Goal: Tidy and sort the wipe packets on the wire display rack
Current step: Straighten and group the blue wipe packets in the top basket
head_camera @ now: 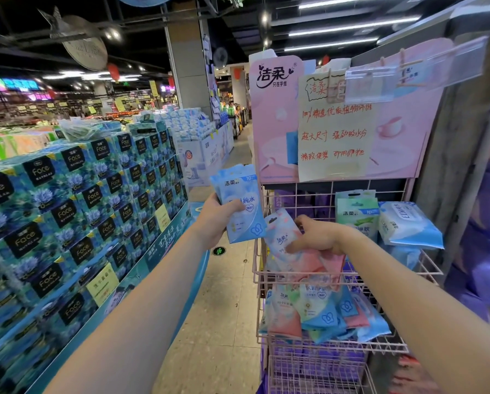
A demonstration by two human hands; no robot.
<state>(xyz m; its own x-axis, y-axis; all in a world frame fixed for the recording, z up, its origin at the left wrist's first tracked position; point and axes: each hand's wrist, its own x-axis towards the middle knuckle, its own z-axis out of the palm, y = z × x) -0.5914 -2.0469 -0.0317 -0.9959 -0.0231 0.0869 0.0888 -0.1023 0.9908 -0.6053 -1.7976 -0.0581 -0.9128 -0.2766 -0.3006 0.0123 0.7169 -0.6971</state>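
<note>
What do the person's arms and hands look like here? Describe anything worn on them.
Both are bare. The left arm and right arm show no sleeve up to the picture's lower edge. The left hand and right hand wear no gloves, and no watch, bracelet or ring shows on wrists or fingers.

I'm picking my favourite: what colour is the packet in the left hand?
The wipe packet is light blue and white; head view.
</note>
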